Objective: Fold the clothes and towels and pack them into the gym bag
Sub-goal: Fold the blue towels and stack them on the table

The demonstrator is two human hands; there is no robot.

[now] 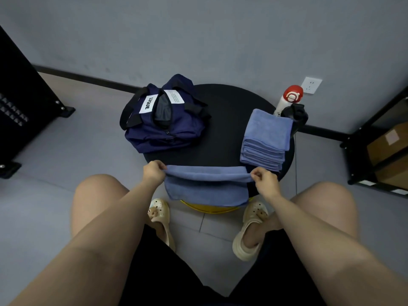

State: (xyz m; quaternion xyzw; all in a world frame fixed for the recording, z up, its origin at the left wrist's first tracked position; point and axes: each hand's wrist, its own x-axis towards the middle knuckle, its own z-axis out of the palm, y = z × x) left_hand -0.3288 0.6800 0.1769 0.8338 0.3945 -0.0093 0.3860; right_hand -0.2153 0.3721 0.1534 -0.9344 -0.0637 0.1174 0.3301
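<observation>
Mid-fold: left hand (153,172) and right hand (263,179) pinch a blue towel (207,186) by its top corners.

It hangs taut between the fingers; next, seemingly, fold it, then pack into the open bag (164,120) beyond.

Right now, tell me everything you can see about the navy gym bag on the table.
The gym bag is dark navy, of soft woven-looking fabric, slumped rather than upright, on the far left part of the round black table, overhanging its left edge. Its top opening gapes, showing a grey lining. Black carry straps lie over both sides. A white label reads LIIQUE; a second white patch carries print too small to read. Neither hand touches it, and it lies apart from the stack of blue towels.
</observation>
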